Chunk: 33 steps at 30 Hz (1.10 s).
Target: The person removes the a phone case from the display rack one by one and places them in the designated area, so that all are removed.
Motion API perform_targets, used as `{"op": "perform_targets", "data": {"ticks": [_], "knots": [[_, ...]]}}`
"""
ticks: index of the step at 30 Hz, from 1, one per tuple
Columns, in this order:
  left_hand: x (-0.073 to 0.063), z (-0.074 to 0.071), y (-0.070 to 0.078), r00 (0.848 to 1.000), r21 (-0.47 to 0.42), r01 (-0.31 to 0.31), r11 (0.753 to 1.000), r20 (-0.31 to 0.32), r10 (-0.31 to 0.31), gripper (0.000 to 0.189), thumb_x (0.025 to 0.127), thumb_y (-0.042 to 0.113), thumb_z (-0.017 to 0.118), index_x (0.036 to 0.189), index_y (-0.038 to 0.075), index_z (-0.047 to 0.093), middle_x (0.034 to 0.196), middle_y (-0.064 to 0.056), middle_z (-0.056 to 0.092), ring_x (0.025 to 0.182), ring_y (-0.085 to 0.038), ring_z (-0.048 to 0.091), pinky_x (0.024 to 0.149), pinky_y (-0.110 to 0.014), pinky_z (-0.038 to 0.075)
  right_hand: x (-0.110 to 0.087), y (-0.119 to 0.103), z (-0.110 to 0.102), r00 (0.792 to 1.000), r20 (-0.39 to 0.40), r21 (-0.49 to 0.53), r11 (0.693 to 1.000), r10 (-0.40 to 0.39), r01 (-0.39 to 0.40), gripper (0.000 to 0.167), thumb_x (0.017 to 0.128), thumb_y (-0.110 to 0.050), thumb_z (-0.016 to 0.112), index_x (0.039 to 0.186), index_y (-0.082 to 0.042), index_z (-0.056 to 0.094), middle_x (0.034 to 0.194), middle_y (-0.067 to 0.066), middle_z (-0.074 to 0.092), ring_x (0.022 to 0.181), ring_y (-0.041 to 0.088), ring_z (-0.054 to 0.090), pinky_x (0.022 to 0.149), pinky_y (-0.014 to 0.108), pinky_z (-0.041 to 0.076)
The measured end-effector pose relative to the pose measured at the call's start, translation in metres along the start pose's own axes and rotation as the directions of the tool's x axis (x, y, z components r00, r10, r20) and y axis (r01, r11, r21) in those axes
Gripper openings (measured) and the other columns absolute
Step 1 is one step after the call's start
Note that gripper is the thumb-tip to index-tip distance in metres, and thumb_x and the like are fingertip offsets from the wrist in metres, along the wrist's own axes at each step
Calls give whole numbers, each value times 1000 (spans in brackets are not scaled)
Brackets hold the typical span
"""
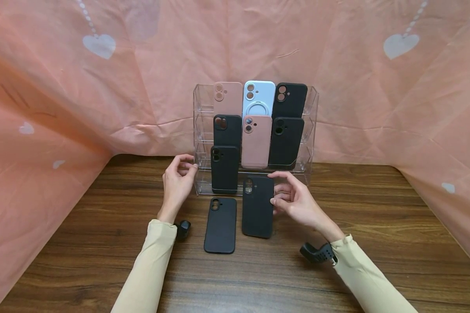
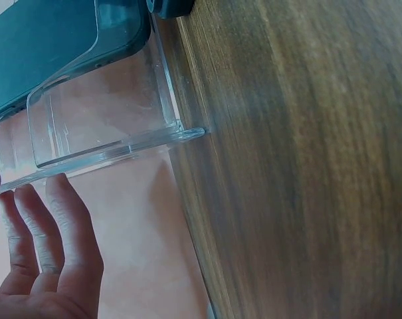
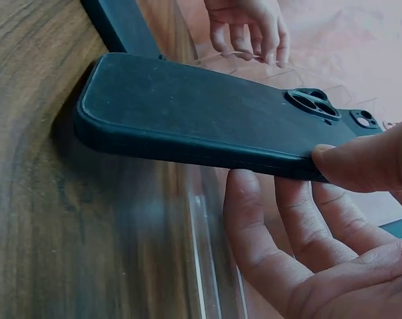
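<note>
right hand (image 1: 293, 200) is pinching a black phone case (image 1: 257, 214) by one edge, risking its twisting loose; left hand (image 1: 178, 179) is pinching the clear acrylic rack (image 1: 203, 179).

In the head view, a pink case (image 1: 256, 145) beyond the right hand (image 1: 299, 202) hides the pale case's (image 1: 259, 92) lower part; the bottom edge cuts off both sleeves (image 1: 145, 269) behind the hands. In the left wrist view, a black case (image 2: 48, 46) above the left hand (image 2: 54, 272) runs out of frame; in the right wrist view, the right edge crops the right hand.
</note>
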State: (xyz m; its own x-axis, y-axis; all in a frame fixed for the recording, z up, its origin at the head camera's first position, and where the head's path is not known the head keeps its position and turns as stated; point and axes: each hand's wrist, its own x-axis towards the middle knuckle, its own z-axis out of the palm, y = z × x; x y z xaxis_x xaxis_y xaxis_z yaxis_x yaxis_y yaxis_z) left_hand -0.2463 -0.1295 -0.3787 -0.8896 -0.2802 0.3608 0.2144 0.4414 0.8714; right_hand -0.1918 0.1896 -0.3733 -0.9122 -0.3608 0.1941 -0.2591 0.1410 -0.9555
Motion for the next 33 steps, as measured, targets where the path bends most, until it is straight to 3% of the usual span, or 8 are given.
{"op": "perform_targets", "data": {"ticks": [8, 18, 21, 33], "knots": [[0, 1, 0, 1000, -8, -16, 1000, -10, 16, 21, 92, 17, 72, 112, 17, 70, 92, -7, 74, 75, -13, 67, 70, -24, 48, -5, 4, 4, 999, 22, -18, 999, 45, -45, 63, 91, 16, 61, 146, -9, 43, 92, 9, 57, 76, 20, 69, 68, 53, 62], [0, 1, 0, 1000, -14, -17, 1000, -12, 17, 20, 91, 18, 72, 112, 17, 71, 91, -7, 74, 76, -12, 67, 70, -23, 48, -6, 10, 8, 996, 60, -42, 997, 62, -60, 62, 89, 16, 60, 146, -5, 43, 97, 23, 56, 77, 19, 69, 65, 49, 62], [0, 1, -1, 1000, -19, -16, 1000, -8, 16, 20, 92, 18, 72, 112, 17, 70, 92, -7, 74, 77, -15, 68, 71, -25, 49, -7, 11, 9, 994, 76, -48, 996, 77, -73, 62, 89, 15, 62, 144, -5, 44, 101, 28, 57, 78, 20, 69, 66, 47, 63], [0, 1, -2, 1000, -10, -9, 1000, -11, 9, 20, 92, 18, 72, 112, 18, 70, 93, -7, 74, 75, -15, 66, 68, -24, 47, -8, 15, 12, 976, 162, -165, 979, 146, -119, 58, 90, 12, 66, 143, -5, 50, 119, 23, 50, 85, 18, 68, 70, 38, 63]]}}
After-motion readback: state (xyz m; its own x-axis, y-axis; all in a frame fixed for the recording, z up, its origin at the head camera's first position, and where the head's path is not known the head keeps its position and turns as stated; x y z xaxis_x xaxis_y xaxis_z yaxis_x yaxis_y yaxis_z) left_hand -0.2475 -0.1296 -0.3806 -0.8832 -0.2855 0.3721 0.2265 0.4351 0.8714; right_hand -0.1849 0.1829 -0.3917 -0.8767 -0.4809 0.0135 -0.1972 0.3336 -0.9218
